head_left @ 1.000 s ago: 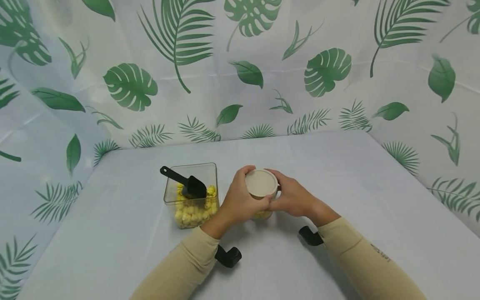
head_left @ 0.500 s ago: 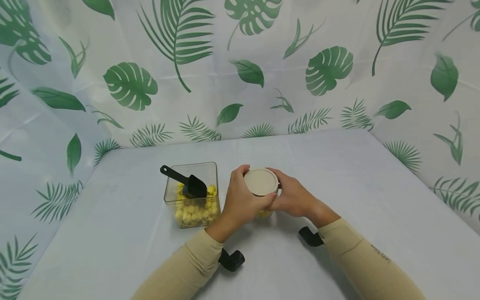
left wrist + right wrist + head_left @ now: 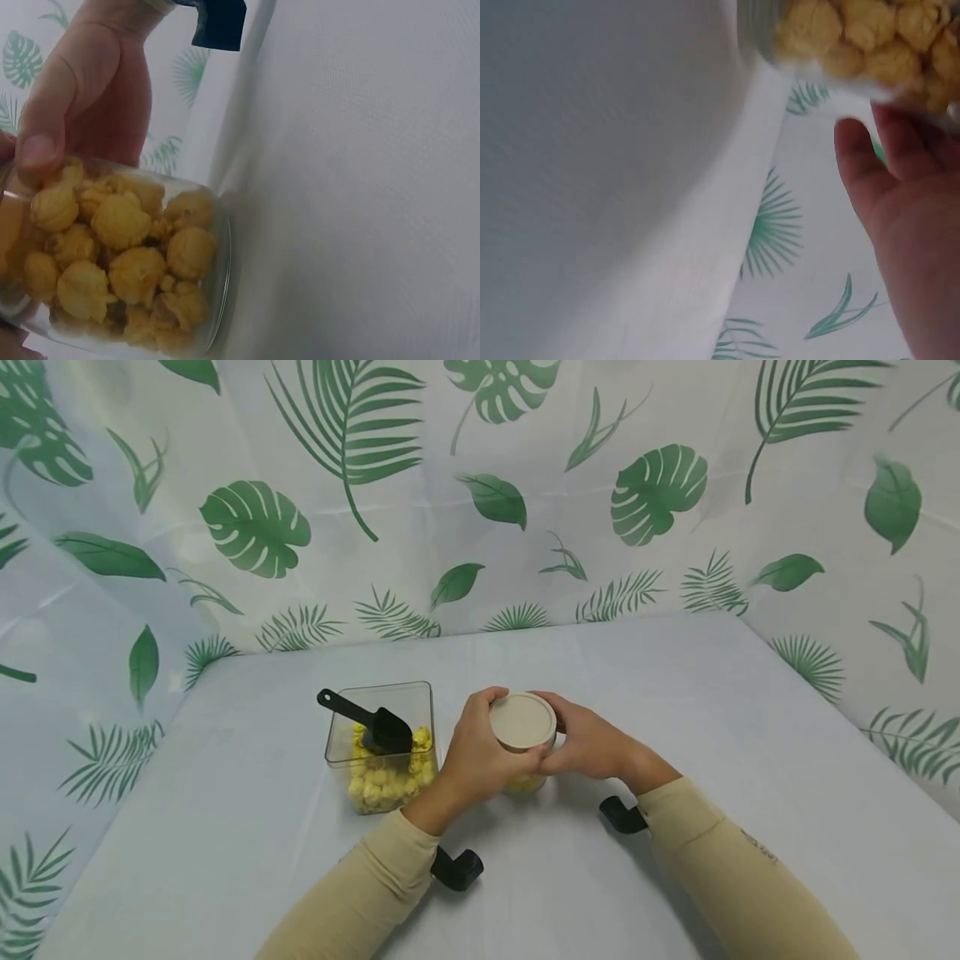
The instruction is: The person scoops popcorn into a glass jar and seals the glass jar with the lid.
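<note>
We find both hands closed about one small clear jar (image 3: 525, 777) of yellow popcorn, standing upright near the middle of the worktop (image 3: 675, 693), its long axis vertical. A round beige lid (image 3: 522, 721) sits on its mouth. The left hand (image 3: 476, 760) wraps the jar from its left side, fingers (image 3: 487, 700) curled over the far rim of the lid and the thumb across the near side. The right hand (image 3: 592, 745) clasps it from the right, fingers curled against the lid's edge. The jar lies directly between the two palms, and neither hand is the nearer. The left wrist view shows a thumb pressed to the glass above the popcorn (image 3: 120, 255).

Just beside the left hand, toward the left edge, stands a square clear tub (image 3: 381, 747) of the same popcorn with a black scoop (image 3: 367, 722) resting in it, handle pointing to the far left corner.
</note>
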Demonstrator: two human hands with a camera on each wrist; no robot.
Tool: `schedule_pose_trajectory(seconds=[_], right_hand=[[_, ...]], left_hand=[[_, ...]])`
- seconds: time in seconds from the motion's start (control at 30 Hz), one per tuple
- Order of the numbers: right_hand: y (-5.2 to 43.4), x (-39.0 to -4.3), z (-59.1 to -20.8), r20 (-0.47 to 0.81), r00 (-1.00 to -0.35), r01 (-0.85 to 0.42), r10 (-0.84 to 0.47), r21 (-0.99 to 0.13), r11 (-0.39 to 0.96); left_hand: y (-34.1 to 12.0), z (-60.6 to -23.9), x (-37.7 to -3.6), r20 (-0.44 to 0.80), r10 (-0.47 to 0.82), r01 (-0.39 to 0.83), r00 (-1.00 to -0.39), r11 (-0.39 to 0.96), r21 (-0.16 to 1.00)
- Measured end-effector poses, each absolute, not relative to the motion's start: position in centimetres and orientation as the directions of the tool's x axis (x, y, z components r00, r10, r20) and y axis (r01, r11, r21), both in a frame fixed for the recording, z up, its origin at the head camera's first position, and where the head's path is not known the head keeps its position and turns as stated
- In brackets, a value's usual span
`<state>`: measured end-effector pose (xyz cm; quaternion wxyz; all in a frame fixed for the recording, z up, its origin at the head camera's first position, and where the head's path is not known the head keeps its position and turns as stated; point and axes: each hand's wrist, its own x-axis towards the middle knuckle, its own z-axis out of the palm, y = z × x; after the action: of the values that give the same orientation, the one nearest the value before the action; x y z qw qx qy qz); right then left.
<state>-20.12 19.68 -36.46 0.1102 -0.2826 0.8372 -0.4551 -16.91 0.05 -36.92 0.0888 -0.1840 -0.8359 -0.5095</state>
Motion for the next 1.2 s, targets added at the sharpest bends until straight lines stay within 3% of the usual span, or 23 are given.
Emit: schedule_pose_trajectory(seconds=[0.2,0.47,0.67,0.83,1.03,1.2], right_hand=[[20.2,-20.5,-36.7,0.065,-0.766,-0.348,-0.640,-0.878,0.328],[19.1,-18.9,-37.7,0.110,-0.866,-0.347,-0.488,-0.834,0.429],[18.6,-18.8,-37.4,0.106,-0.900,-0.314,-0.422,-0.830,0.461],[18.9,-19.4,-37.2,0.080,-0.870,-0.324,-0.487,-0.836,0.442],[19.7,-20.4,-37.0,0.068,-0.801,-0.354,-0.595,-0.855,0.379],[19.7,-19.9,-37.1,0.084,-0.812,-0.362,-0.578,-0.849,0.385]], left_hand=[[-0.3,-37.2,-17.1,0.318,0.260,0.398,-0.912,0.367,0.841],[0.3,-37.4,-16.4,0.318,0.197,0.370,-0.927,0.368,0.853],[0.7,-37.1,-16.4,0.339,0.134,0.363,-0.931,0.405,0.839],[0.3,-36.8,-16.5,0.331,0.172,0.373,-0.928,0.422,0.827],[-0.6,-36.7,-17.2,0.257,0.308,0.358,-0.916,0.337,0.871],[-0.7,-37.0,-17.1,0.207,0.308,0.302,-0.929,0.303,0.904]])
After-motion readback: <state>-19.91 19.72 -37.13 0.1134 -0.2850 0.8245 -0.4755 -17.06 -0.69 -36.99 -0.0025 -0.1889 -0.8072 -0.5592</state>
